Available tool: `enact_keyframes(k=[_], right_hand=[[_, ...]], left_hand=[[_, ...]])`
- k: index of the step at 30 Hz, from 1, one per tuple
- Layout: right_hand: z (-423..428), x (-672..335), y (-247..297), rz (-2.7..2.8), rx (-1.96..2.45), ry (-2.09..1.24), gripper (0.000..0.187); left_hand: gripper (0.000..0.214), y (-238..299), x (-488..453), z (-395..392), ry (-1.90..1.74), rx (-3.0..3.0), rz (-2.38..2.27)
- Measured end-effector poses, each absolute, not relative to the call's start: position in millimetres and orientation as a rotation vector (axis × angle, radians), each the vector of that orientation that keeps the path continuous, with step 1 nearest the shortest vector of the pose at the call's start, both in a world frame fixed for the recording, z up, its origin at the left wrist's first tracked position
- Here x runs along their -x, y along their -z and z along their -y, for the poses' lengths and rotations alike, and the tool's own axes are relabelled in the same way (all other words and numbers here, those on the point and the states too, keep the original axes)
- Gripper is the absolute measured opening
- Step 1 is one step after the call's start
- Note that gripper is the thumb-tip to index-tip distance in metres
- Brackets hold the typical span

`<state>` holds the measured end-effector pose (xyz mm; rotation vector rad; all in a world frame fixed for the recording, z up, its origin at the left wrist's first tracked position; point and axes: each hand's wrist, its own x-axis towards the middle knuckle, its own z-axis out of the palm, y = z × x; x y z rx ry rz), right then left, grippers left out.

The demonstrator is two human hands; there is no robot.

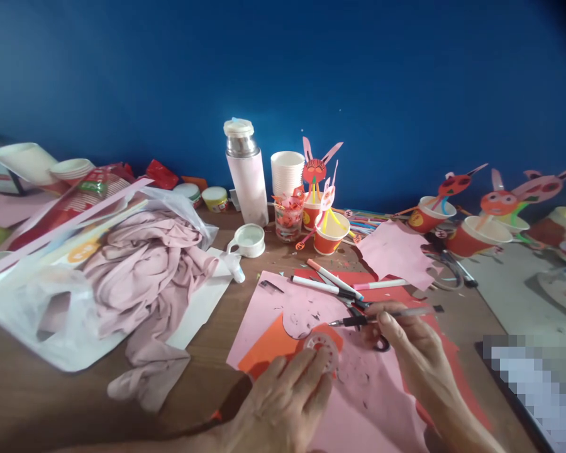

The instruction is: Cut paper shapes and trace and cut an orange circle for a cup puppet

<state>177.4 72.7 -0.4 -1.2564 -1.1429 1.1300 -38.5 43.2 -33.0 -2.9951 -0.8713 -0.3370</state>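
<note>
My left hand [283,399] presses its bent fingers onto a translucent ring [323,349] with small marks around it, which may be a roll of tape. The ring lies partly over orange paper [264,346], on top of a pink sheet [249,311]. Just to the right, my right hand [408,336] grips a black-tipped pen [353,321], its point near the ring's top edge. Scissors [382,343] lie under the right hand, mostly hidden. Beyond them are several markers [321,286] on the pink and red paper [365,277].
A plastic bag [61,333] and crumpled pink cloth [146,270] cover the left side. Behind stand a thermos [248,182], a mug [249,240], stacked paper cups [287,173] and red cups [332,242] with paper rabbit heads. More decorated cups [481,236] stand at right.
</note>
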Motion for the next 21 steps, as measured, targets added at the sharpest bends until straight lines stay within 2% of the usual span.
enact_keyframes(k=[5, 13, 17, 21], right_hand=[[-74, -180, 4, 1.223, 1.333, -1.044, 0.021], [-74, -181, 6, 1.308, 1.432, -0.947, 0.017], [-79, -187, 4, 1.564, 1.478, -0.861, 0.015], [-90, -188, -7, 1.891, 1.532, -0.774, 0.018]], left_hand=[[0.050, 39, 37, -49, 0.355, 2.794, 0.846], [0.037, 37, 32, -49, 0.379, 2.694, 0.879], [0.030, 51, 26, -48, 0.514, 2.629, 0.904], [0.029, 59, 24, -47, 0.447, 2.607, 0.914]])
